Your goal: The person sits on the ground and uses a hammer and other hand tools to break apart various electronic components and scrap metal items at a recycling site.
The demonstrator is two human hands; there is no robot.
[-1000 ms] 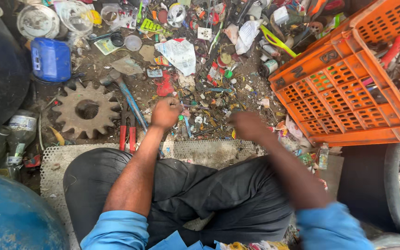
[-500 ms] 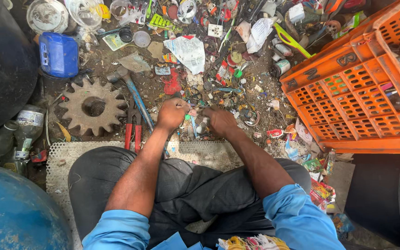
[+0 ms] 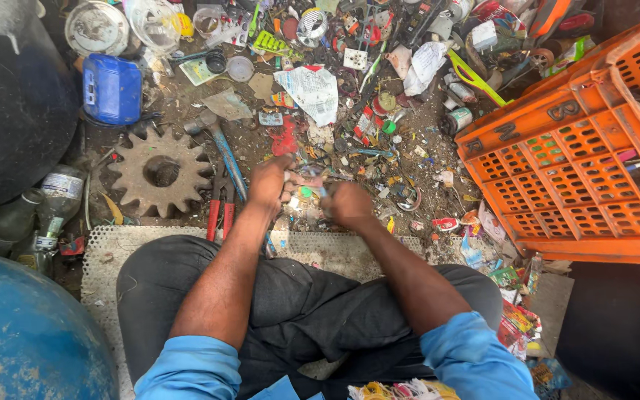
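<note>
2 hands meet over the littered ground just ahead of the person's knees, and between them sits a small part [image 3: 312,184], pale with a bluish tip, too tiny and too covered to name. The left hand [image 3: 270,184] has its fingers bent toward the part, thumb and fingertips pinching near it; the right hand [image 3: 350,203] is curled into a loose fist against it from 3 o'clock, and whether those fingers truly clamp the part cannot be told. Compared with 0.5 s ago, the 2 hands have drawn closer together, the right one sliding in toward the left until they nearly touch, where 1 s ago the right was a blur further out at 3 o'clock.

Around the hands, at 9 o'clock, red-handled pliers [image 3: 220,215] lie on the dirt, with a blue-shafted tool [image 3: 225,154] slanting up at 10 o'clock. Further out at 9 o'clock rests a rusty gear wheel [image 3: 161,172], and beyond it at 10 o'clock a blue plastic can [image 3: 112,89]. At 12 o'clock lies a crumpled printed paper [image 3: 312,90]. At 3 o'clock stands an orange plastic crate [image 3: 557,178]. Under the crossed legs spreads a perforated metal sheet [image 3: 120,252].
</note>
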